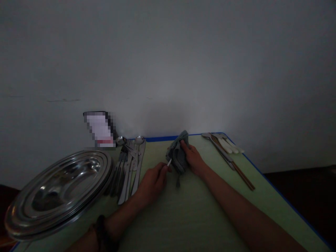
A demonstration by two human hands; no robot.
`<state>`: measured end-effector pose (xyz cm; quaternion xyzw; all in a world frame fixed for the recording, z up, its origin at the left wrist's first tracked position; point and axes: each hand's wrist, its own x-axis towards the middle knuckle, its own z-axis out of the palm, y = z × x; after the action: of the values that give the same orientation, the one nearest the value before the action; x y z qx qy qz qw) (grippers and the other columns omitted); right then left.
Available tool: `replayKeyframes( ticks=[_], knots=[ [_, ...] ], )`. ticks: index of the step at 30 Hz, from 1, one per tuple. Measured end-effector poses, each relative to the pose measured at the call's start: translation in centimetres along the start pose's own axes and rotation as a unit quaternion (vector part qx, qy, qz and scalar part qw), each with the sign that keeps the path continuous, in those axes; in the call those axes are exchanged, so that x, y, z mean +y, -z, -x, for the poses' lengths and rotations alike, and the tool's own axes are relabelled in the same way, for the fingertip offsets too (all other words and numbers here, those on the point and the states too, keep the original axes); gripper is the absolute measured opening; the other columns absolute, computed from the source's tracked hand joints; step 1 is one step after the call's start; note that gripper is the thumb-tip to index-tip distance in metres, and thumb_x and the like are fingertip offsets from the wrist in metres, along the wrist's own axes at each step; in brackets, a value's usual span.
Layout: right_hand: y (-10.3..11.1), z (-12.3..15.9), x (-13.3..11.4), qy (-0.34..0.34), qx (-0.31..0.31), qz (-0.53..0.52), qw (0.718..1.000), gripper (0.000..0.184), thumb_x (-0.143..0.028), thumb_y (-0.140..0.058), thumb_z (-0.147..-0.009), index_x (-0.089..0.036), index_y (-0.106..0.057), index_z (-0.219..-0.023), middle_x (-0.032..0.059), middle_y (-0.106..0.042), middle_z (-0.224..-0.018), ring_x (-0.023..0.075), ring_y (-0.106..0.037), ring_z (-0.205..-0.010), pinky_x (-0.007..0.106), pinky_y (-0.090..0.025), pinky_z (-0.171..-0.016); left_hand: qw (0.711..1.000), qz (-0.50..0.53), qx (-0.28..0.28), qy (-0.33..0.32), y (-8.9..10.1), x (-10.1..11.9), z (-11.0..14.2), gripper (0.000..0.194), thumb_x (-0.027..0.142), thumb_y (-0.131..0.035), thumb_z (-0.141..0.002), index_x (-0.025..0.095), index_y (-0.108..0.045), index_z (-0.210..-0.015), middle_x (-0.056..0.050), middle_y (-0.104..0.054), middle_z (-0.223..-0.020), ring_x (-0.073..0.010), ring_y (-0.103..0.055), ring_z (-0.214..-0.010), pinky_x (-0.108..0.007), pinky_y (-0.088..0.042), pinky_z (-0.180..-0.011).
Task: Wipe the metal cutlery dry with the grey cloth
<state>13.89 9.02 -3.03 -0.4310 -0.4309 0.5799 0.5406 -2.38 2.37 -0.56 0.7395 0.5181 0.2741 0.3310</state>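
My left hand (pixel 153 182) is closed on a thin piece of cutlery with a white handle (pixel 169 162), a short bit of which shows. A grey-blue checked cloth (pixel 178 155) covers its other end, so its kind stays hidden. My right hand (pixel 194 161) grips that cloth, thumb on top, just beyond and to the right of the left hand. Both hands are above the middle of the pale green table (pixel 170 217). To the left of my left hand lie several forks (pixel 119 171), table knives (pixel 127 185) and spoons (pixel 139 140).
Oval metal platters (pixel 15 224) are stacked at the left. Behind them a phone-like device with a blurred screen (pixel 99 127) leans on the wall. Along the right edge lie wooden chopsticks (pixel 243 176), metal cutlery (pixel 223 154) and several white-handled pieces (pixel 227 146). A wall (pixel 168 70) rises behind the table.
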Motion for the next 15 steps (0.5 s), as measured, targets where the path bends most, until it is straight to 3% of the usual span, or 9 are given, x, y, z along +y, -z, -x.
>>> replayKeyframes(
  ticks=[10, 15],
  knots=[
    [0.44, -0.09, 0.12, -0.010, -0.071, -0.052, 0.996, 0.033, -0.042, -0.069, -0.060, -0.017, -0.063, -0.082, 0.0014, -0.067, -0.073, 0.0147, -0.060, -0.067, 0.027, -0.045, -0.066, 0.997, 0.064, 0.034, 0.011, 0.00, -0.04, -0.11, 0.031, 0.040, -0.031, -0.088, 0.017, -0.050, -0.085, 0.008, -0.041, -0.044, -0.0107, -0.041, -0.041, -0.021, -0.033, -0.044],
    [0.12, 0.04, -0.19, -0.023, -0.031, -0.081, 0.996, 0.032, -0.043, -0.067, -0.061, -0.018, -0.063, -0.079, 0.0017, -0.067, -0.071, 0.0160, -0.060, -0.066, 0.027, -0.045, -0.063, 0.999, 0.031, -0.027, 0.002, -0.02, 0.07, -0.06, 0.027, 0.039, -0.034, -0.088, 0.017, -0.050, -0.089, 0.006, -0.052, -0.048, -0.0115, -0.049, -0.045, -0.022, -0.036, -0.049]
  ],
)
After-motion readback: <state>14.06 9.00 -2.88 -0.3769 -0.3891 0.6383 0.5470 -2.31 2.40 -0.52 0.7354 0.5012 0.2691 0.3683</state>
